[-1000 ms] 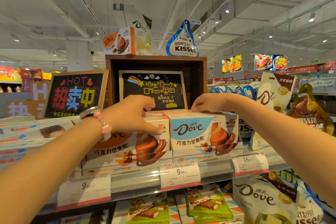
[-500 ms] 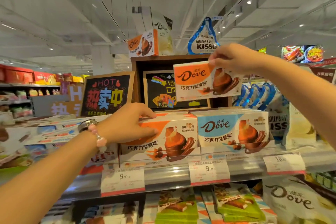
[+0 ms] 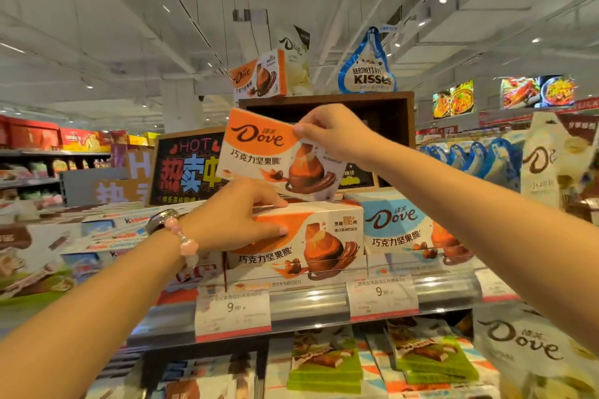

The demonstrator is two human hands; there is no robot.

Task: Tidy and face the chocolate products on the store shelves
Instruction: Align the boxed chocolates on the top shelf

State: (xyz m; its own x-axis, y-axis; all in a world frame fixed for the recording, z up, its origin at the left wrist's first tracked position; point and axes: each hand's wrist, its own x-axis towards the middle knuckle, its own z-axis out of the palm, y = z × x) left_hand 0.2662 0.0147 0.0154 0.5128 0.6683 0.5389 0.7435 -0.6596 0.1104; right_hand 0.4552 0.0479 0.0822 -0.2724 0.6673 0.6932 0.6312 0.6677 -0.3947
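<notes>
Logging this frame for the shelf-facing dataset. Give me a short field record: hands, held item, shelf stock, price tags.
left hand: rests on the orange Dove stack, thumb on its front
right hand: pinches an orange Dove box by its top edge
held box: in the air above the stack, tilted, front facing the camera
neighbour stock: blue Dove boxes to the right of the orange stack
price tags: two read 9.90

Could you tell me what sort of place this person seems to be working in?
Most likely a supermarket's confectionery aisle. White paper price tags are clipped along the grey metal shelf edge, rows of orange and blue Dove chocolate boxes fill the shelf, and a black chalkboard promotion sign stands behind them.
</notes>
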